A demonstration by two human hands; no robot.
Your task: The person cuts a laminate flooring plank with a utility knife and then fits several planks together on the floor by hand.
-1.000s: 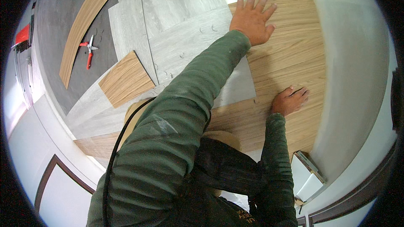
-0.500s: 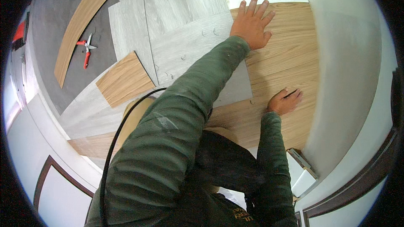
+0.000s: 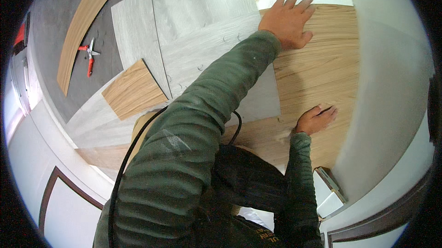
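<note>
wall [image 3: 391, 91] closes off the right, just beside the laid wood planks [image 3: 322, 77] | grey boards [image 3: 184, 41] lie open to the left | loose plank piece [image 3: 133, 89] and red cutters [image 3: 90, 54] sit further left

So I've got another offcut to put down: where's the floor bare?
Bare patches: grey planks between the cutters and left hand; dark underlay by the long strip. Crowded: wood planks under both hands, right hand near the wall.

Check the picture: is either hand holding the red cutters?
No: the cutters lie untouched on the floor, while both hands press flat on the plank.
</note>
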